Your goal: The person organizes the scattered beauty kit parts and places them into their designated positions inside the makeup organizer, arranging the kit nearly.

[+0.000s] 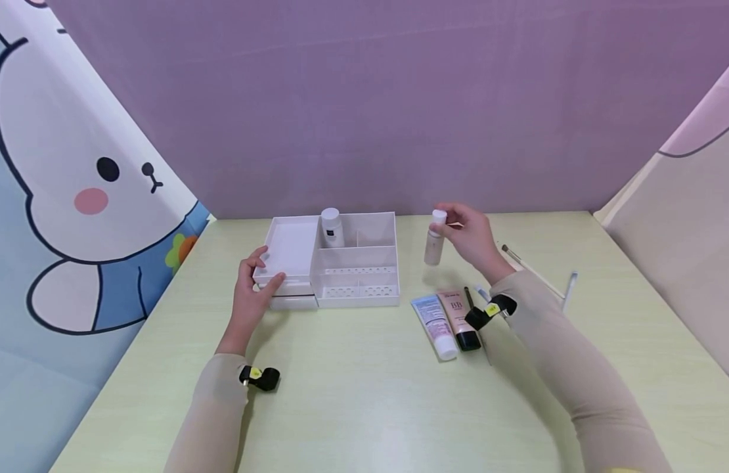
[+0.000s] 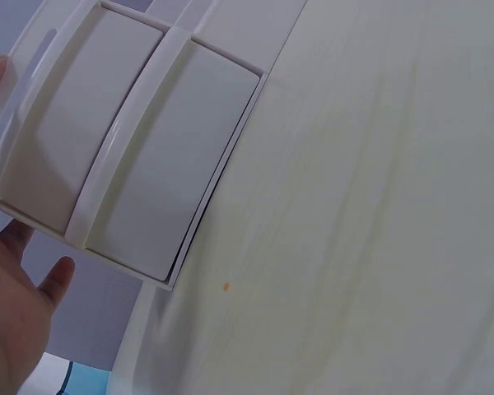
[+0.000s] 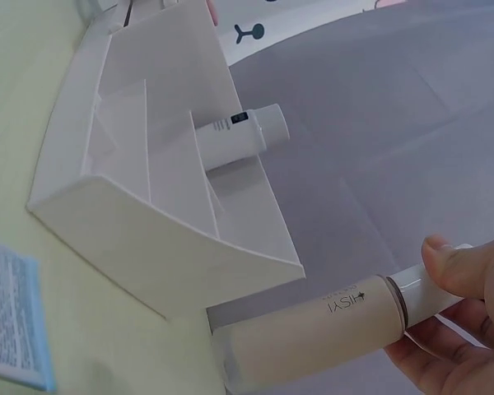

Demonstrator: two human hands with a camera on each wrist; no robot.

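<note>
A white desktop organizer point(image 1: 355, 302) stands at the back of the table, with drawers on its left side and open compartments on its right. My left hand point(image 1: 249, 289) rests on the organizer's left side, its thumb at the front corner and the other fingers along the side edge. My right hand point(image 1: 472, 238) pinches the white cap of a frosted foundation bottle point(image 3: 313, 333), held upright to the right of the organizer. Inside the organizer's rear left compartment stands a white bottle point(image 1: 332, 230) with a small black label.
In front of the right forearm lie a blue-and-white tube point(image 1: 435, 325) and a pink BB cream tube point(image 1: 456, 312) with a black cap. A makeup brush point(image 1: 532, 269) and a thin pale stick point(image 1: 569, 290) lie farther right. A purple cloth backdrop point(image 1: 400, 105) rises behind the table.
</note>
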